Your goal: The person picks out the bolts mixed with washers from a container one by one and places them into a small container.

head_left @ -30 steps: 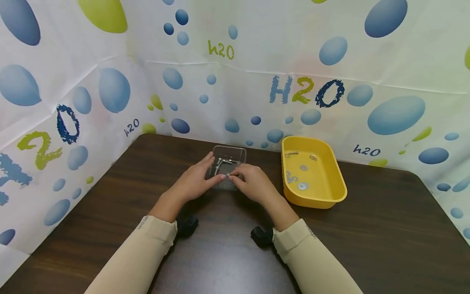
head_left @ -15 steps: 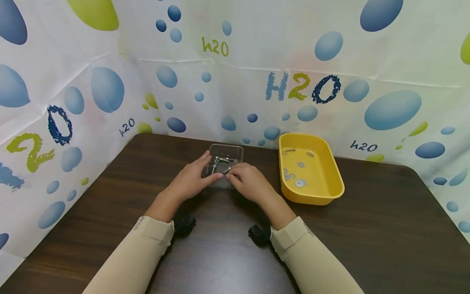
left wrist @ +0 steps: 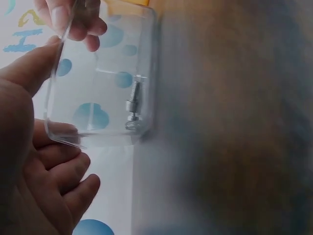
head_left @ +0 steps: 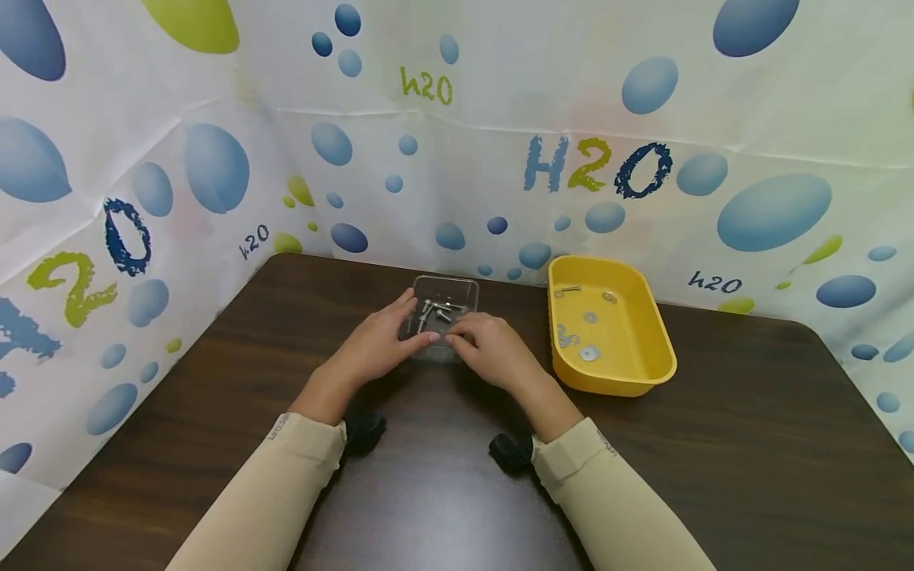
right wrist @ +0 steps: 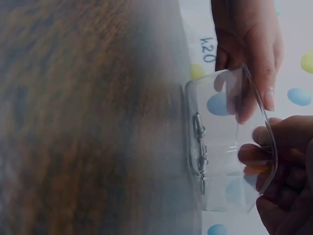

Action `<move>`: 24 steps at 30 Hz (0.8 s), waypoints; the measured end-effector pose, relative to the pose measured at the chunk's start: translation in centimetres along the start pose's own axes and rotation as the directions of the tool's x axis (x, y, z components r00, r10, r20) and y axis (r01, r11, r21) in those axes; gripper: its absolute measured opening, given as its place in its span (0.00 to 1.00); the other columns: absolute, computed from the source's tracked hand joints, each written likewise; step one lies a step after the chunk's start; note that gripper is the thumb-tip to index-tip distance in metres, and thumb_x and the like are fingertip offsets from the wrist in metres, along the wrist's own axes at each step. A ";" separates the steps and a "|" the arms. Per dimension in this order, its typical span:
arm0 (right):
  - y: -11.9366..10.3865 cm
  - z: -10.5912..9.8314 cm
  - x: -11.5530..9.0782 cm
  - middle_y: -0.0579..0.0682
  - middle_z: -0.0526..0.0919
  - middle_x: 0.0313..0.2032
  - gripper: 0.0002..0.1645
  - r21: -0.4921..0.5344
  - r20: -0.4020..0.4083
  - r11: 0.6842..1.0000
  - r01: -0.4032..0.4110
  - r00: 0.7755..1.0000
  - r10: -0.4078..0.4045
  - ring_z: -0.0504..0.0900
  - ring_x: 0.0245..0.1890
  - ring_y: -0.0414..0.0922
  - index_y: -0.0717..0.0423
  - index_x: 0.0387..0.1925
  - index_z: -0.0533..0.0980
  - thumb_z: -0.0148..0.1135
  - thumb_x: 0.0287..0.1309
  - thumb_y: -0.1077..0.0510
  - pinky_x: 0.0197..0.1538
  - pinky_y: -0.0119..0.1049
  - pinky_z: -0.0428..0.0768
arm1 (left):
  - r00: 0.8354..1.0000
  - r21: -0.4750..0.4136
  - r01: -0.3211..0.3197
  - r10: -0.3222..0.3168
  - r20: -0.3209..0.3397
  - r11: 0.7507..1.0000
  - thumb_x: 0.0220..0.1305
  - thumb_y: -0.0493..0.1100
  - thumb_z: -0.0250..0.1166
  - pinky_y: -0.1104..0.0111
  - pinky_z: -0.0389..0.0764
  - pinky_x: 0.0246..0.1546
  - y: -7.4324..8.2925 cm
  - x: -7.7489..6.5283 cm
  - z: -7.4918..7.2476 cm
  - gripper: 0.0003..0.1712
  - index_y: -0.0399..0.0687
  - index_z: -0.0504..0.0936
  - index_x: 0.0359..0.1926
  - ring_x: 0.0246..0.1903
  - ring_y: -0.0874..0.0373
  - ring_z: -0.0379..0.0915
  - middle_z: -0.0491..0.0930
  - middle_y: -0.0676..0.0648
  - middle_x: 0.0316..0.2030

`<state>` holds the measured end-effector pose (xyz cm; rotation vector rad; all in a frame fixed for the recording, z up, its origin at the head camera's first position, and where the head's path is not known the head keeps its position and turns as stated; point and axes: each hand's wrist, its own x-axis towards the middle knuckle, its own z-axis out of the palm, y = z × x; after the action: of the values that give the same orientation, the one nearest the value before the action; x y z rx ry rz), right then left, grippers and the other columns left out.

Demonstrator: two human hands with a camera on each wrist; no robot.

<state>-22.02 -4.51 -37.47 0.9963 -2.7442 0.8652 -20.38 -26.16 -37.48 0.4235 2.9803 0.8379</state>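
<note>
A clear plastic box point(head_left: 446, 292) stands on the table with several metal bolts point(head_left: 426, 310) lying in it. My left hand point(head_left: 374, 339) holds its left near corner, thumb at the near rim and fingers along the left wall. A short bolt point(head_left: 443, 316) lies loose inside, close to my right fingertips. My right hand point(head_left: 493, 346) is at the near right rim, fingers bent loosely, with nothing seen between them. Through the clear wall in the right wrist view, right fingertips point(right wrist: 252, 154) show at the rim. One bolt point(left wrist: 132, 105) in the left wrist view carries a nut or collar.
A yellow tray point(head_left: 660, 361) to the right holds several washers point(head_left: 589, 354) and a bolt point(head_left: 570, 289). The dark wooden table point(head_left: 428, 492) ends at a printed white cloth point(head_left: 485, 103) behind and at the left.
Half a second ago my right hand pinched a bolt over the box. That bolt now lies among the others, and the right fingers have let go. My left hand stays at the box.
</note>
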 end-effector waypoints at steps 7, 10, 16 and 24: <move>-0.4 -3.6 0.0 0.47 0.86 0.41 0.14 0.031 -0.014 0.999 0.010 1.000 -0.010 0.81 0.39 0.43 0.53 0.47 0.85 0.61 0.67 0.52 0.48 0.39 0.82 | 0.999 0.009 -0.031 0.031 -0.024 0.999 0.68 0.63 0.58 0.45 0.56 0.71 1.5 0.4 -0.4 0.50 0.37 0.51 0.76 0.75 0.43 0.46 0.43 0.42 0.78; -0.4 -6.6 0.4 0.49 0.87 0.44 0.16 0.024 -0.028 1.000 0.009 1.000 -0.008 0.82 0.43 0.45 0.54 0.49 0.84 0.60 0.68 0.51 0.52 0.42 0.81 | 0.996 -0.010 -0.076 0.075 -0.041 0.997 0.70 0.62 0.57 0.46 0.56 0.72 3.2 0.7 -0.4 0.48 0.38 0.50 0.77 0.76 0.46 0.44 0.43 0.44 0.78; 1.6 -12.6 2.0 0.52 0.85 0.51 0.20 0.014 -0.063 0.998 -0.067 0.996 0.067 0.81 0.52 0.50 0.55 0.53 0.82 0.57 0.70 0.48 0.59 0.48 0.78 | 0.988 -0.029 -0.150 0.149 -0.026 0.988 0.71 0.62 0.55 0.50 0.56 0.73 8.1 1.1 1.0 0.45 0.43 0.52 0.77 0.76 0.50 0.46 0.44 0.49 0.78; 7.2 -16.6 3.0 0.57 0.84 0.49 0.22 0.055 -0.152 0.977 -0.207 0.965 0.213 0.79 0.49 0.52 0.59 0.53 0.81 0.54 0.71 0.48 0.58 0.49 0.78 | 0.976 -0.037 -0.212 0.214 0.041 0.976 0.71 0.64 0.53 0.55 0.59 0.72 13.8 1.8 5.3 0.44 0.45 0.53 0.77 0.76 0.56 0.45 0.45 0.51 0.78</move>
<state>-30.44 7.37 -26.29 0.6190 -2.7400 0.9848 -18.15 -11.70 -34.79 0.7611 2.9119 0.8779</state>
